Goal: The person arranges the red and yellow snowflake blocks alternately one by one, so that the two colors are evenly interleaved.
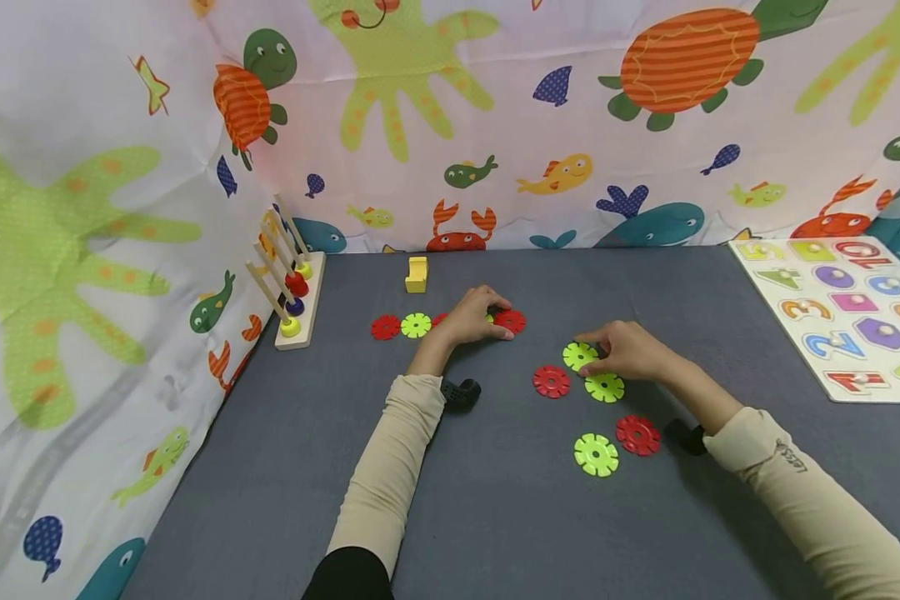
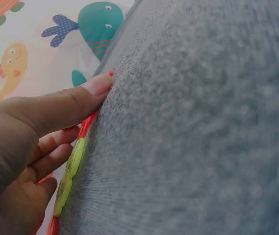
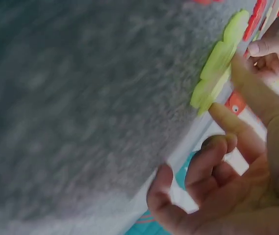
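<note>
Green disc looks light and stiff, best taken by its notched rim; the right hand's grip pinches it, the left hand's grip a red disc.

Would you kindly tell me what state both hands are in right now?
Left hand: closed, pinching a red disc.
Right hand: closed, pinching a green disc.
</note>
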The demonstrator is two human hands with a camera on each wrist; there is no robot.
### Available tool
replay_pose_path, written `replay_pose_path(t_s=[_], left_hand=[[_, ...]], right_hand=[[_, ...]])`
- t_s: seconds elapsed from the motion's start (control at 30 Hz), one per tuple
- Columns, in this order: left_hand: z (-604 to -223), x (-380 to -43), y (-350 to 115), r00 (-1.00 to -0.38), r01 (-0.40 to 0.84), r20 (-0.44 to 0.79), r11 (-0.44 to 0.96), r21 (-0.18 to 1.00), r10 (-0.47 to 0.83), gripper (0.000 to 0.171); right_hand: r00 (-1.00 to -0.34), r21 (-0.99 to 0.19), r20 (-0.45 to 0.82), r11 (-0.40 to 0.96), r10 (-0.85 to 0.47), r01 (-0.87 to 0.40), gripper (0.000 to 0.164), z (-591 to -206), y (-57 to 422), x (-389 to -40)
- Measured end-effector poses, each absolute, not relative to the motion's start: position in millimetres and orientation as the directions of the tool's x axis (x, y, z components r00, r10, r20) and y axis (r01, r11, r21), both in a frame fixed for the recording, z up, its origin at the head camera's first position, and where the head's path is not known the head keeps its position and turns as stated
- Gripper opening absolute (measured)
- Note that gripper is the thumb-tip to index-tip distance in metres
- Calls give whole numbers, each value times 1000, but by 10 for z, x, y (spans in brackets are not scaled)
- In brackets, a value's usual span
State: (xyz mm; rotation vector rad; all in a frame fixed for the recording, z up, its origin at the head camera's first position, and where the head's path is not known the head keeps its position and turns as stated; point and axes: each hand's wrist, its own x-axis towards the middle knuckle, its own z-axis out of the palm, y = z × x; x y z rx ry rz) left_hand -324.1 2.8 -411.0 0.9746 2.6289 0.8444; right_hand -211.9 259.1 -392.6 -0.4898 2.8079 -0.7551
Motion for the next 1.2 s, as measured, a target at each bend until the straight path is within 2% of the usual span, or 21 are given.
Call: replay_pose_path(t_s=[0.23, 0.43, 0.6, 0.73, 0.87, 1.2], left_hand=[[-4121, -3256, 6, -759, 523, 5, 605, 600, 651, 48], [-4114, -3276, -3, -758, 530, 5, 610, 589, 653, 48], [-4136, -3289, -5, -753, 533, 2, 608, 589, 658, 48], [-4146, -3276, 2, -752, 533, 7, 601, 596, 660, 48], [-4161, -3266, 11, -746, 546, 20, 595, 590, 665, 48], [-4160, -3280, -1, -753, 541, 17, 604, 585, 658, 47]], right_hand=[[-922, -527, -98, 805, -376, -272, 53, -3902, 2584, -2185], [-896, -555, -77, 765, -438, -326, 47, -3945, 2615, -2316], [-880, -504, -43, 770, -474, -391, 44, -3963, 2610, -2411], [-899, -468, -28, 800, -438, -375, 43, -3935, 2551, -2491], [-914, -507, -24, 793, -405, -338, 45, -3935, 2474, -2618], [-891, -624, -38, 708, -452, -332, 47, -3940, 2272, -2811]])
